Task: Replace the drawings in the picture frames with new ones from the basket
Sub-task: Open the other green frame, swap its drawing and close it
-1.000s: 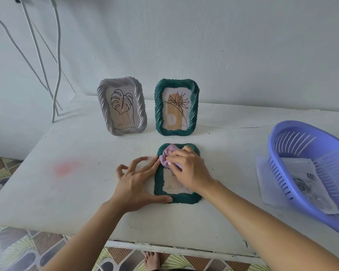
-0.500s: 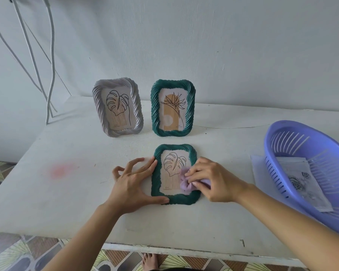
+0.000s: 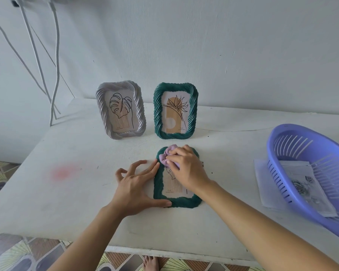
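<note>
The dark green rope-moulded picture frame [image 3: 176,200] lies face up on the white table [image 3: 67,192], near its front edge. Behind it stand a grey twisted-rim frame [image 3: 120,112] and a second green twisted-rim frame [image 3: 175,110].

The left hand [image 3: 134,189] braces the lying frame. The thumb lies flat along the bottom rim and the index finger along the left rim. The other fingers are raised and loosely arched, gripping nothing.

The right hand [image 3: 186,169] bunches its fingers round a crumpled lilac cloth [image 3: 167,156], pressed on the upper left corner.

The frame appears rigid and light, so it likely slides unless braced. The glazing is probably fragile and smears easily. Take hold by the moulded rim only.

The replacement drawings [image 3: 301,184] in the purple slotted plastic basket [image 3: 311,145] at the right are thin paper. Lift them by an edge.
</note>
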### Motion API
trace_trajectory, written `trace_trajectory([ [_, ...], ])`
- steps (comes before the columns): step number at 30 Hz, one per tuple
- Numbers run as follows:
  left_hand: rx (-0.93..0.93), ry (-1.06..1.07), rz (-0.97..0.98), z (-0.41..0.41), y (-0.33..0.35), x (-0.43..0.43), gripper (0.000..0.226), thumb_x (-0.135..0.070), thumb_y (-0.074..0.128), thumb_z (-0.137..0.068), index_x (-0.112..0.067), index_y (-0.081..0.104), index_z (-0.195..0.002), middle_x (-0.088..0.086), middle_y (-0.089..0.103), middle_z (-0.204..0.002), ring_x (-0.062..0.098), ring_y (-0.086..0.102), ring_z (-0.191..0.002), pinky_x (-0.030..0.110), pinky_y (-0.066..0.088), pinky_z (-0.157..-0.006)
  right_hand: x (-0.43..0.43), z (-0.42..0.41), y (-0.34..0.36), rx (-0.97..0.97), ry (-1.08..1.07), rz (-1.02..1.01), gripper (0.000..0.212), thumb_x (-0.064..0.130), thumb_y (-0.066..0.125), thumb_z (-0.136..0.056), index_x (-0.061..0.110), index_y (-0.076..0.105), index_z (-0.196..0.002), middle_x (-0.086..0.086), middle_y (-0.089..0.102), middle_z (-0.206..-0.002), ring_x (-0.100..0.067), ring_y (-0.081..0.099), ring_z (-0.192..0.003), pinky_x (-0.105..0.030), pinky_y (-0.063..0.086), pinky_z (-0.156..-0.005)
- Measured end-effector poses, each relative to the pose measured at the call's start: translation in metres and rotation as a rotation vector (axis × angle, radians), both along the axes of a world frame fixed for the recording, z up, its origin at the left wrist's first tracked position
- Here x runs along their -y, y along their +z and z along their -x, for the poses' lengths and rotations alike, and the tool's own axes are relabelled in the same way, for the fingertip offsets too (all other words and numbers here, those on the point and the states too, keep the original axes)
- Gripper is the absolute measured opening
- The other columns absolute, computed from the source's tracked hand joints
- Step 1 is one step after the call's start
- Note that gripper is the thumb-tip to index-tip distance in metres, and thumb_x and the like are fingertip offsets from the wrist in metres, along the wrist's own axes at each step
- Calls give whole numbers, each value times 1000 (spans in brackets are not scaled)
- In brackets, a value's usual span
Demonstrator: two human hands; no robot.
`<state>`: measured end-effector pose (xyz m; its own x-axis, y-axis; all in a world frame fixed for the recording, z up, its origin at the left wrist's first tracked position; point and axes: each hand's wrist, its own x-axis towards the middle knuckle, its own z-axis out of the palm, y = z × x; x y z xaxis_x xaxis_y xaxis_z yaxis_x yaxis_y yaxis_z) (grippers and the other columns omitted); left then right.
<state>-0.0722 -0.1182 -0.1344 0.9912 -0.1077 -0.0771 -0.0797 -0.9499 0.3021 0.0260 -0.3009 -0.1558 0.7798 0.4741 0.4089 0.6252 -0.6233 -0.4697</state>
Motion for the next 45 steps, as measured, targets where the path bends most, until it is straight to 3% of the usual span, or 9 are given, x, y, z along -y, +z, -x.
trace_trajectory([
  [9, -48, -1, 22, 0, 1, -2, 117, -105, 38, -55, -48, 18, -155, -38, 17, -155, -7, 3, -145, 45, 15, -109, 31, 24, 16, -109, 262, 41, 15, 24, 64, -95, 16, 77, -94, 10, 63, -97, -8, 44, -95, -22, 41, -84],
  [16, 67, 119, 298, -2, 24, 9, 67, -84, 36, -84, -48, 52, -138, -32, 42, -146, -3, 36, -133, 42, 30, -103, 47, 32, 40, -279, -34, -424, 19, 17, 66, -95, 17, 75, -111, 7, 65, -106, -8, 62, -107, -24, 51, -93],
  [20, -78, 199, 825, -4, 67, 38, 37, -54, 52, -93, -32, 73, -115, -16, 74, -107, 1, 66, -103, 29, 50, -84, 41, 35, 58, -254, -73, -545, 22, 19, 67, -94, 14, 73, -115, 6, 66, -110, -9, 63, -109, -27, 54, -92],
  [24, -183, 159, 1158, -3, 88, 61, 34, -36, 43, -104, -19, 69, -120, -3, 75, -111, 11, 71, -102, 16, 48, -81, 29, 44, 67, -235, -43, -606, 25, 22, 70, -92, 12, 73, -115, 5, 66, -120, -11, 61, -118, -32, 52, -98],
  [27, -154, 263, 1286, -4, 84, 63, 32, -36, 47, -102, -19, 65, -123, 0, 75, -113, 17, 71, -104, 28, 45, -86, 28, 49, 71, -224, 32, -587, 29, 20, 60, -98, 10, 69, -124, 4, 62, -131, -11, 54, -128, -29, 47, -105],
  [33, -56, 338, 1381, -7, 76, 52, 31, -25, 52, -101, -19, 61, -130, 5, 73, -117, 19, 67, -108, 26, 53, -76, 30, 45, 73, -81, 176, -425, 32, 0, 58, -96, 8, 66, -127, 0, 62, -132, -14, 54, -128, -35, 48, -105],
  [38, 2, 441, 1374, -12, 79, 28, 35, -28, 62, -91, -20, 46, -121, 16, 76, -95, 28, 70, -86, 42, 55, -73, 33, 27, 64, -54, 73, -324, 24, 19, 66, -94, 18, 73, -117, 5, 60, -125, -11, 52, -124, -40, 47, -102],
  [41, 39, 460, 1314, -12, 80, 0, 31, -20, 57, -98, -25, 33, -115, 26, 73, -82, 35, 69, -62, 41, 56, -48, 44, 18, 49, -103, 18, -266, 22, 20, 66, -93, 22, 72, -114, 12, 61, -116, -5, 55, -115, -46, 47, -98],
  [45, 86, 437, 1189, -14, 69, -46, 8, -19, 52, -102, -20, 53, -94, 15, 64, -74, 26, 54, -67, 32, 39, -54, 59, 8, 21, -163, -136, -110, 24, 22, 67, -93, 22, 71, -116, 13, 60, -109, -9, 53, -111, -47, 47, -96],
])
